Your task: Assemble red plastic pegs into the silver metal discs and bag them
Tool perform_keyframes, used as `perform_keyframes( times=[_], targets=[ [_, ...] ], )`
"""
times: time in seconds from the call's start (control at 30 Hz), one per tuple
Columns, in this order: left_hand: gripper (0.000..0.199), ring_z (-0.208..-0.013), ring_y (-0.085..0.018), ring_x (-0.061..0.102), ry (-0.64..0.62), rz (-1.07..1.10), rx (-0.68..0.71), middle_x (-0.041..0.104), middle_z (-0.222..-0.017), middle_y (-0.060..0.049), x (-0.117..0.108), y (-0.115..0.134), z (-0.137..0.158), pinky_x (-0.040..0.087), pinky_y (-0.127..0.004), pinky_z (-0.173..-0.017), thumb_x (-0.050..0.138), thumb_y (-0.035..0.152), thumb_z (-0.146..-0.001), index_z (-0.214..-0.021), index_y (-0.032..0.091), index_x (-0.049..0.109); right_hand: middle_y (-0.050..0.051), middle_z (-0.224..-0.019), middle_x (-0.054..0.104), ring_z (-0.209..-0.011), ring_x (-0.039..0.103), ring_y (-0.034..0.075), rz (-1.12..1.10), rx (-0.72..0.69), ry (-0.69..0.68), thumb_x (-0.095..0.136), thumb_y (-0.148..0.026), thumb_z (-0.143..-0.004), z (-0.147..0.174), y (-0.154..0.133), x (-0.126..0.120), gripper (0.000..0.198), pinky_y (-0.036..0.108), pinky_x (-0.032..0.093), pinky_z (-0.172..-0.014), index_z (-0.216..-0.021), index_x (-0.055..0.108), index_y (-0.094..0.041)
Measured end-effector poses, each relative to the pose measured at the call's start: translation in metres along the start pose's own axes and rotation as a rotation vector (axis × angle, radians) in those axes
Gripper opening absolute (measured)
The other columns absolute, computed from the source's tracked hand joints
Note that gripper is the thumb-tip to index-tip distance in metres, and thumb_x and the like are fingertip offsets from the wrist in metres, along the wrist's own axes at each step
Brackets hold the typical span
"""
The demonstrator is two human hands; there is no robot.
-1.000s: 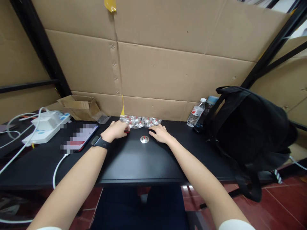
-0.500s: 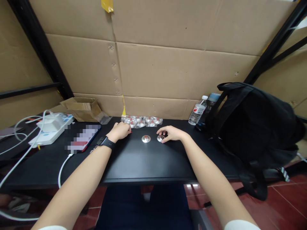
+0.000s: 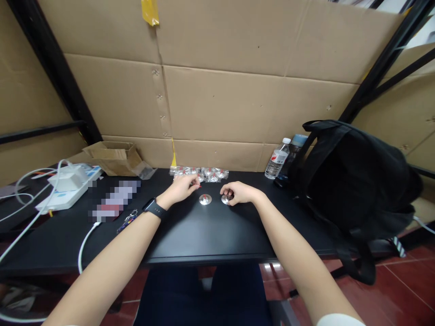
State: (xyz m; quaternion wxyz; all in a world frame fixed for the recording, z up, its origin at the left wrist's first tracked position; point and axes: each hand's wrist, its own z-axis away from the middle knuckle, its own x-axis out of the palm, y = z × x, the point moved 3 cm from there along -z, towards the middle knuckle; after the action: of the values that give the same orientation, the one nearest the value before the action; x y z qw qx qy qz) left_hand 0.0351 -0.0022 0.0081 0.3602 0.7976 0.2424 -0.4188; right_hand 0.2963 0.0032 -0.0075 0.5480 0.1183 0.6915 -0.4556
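Two small silver metal discs with red centres lie on the black table, side by side. The left disc (image 3: 205,199) is untouched. Over the right disc (image 3: 225,199), my right hand (image 3: 238,194) is closed, with curled fingers and thumb on it and part of it covered. My left hand (image 3: 181,188), a black watch on its wrist, hovers up and left of the left disc. Its fingertips are pinched on a small red piece (image 3: 200,186), whose kind is too small to make out. Behind the hands sit several similar discs in clear plastic wrappers (image 3: 214,174).
To the left are a phone (image 3: 115,199) with a white cable, a keychain (image 3: 128,220), a white power strip (image 3: 68,194) and an open cardboard box (image 3: 115,158). A water bottle (image 3: 277,160) and a black backpack (image 3: 353,190) stand right. Cardboard walls the back.
My left hand has moved right, away from the wrapped discs and towards the left disc, with the red bit at its fingertips. My right hand has stayed at the right disc, fingers curled in more.
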Motion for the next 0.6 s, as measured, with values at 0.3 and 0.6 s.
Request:
perform_keyframes(
  times=[0.3, 0.6],
  targets=[
    [0.011, -0.099, -0.021, 0.070, 0.077, 0.055, 0.052, 0.078, -0.098, -0.002, 0.0012, 0.0024, -0.0017, 0.045, -0.033, -0.091, 0.066, 0.033, -0.092, -0.089, 0.023, 0.071, 0.001, -0.090, 0.070, -0.081, 0.065, 0.016, -0.007, 0.033, -0.007, 0.082, -0.015, -0.062, 0.0011, -0.0020, -0.0009, 0.046, 0.025, 0.050, -0.075, -0.107, 0.073, -0.019],
    [0.018, -0.104, -0.023, 0.069, 0.092, -0.008, 0.027, 0.080, -0.097, -0.001, 0.0066, 0.0004, -0.0033, 0.037, -0.039, -0.098, 0.071, 0.037, -0.091, -0.106, 0.029, 0.076, 0.000, -0.087, 0.066, -0.076, 0.063, 0.015, 0.054, 0.060, -0.012, 0.088, -0.023, -0.063, 0.0034, -0.0024, -0.0031, 0.042, 0.024, 0.048, -0.071, -0.104, 0.074, -0.021]
  ],
)
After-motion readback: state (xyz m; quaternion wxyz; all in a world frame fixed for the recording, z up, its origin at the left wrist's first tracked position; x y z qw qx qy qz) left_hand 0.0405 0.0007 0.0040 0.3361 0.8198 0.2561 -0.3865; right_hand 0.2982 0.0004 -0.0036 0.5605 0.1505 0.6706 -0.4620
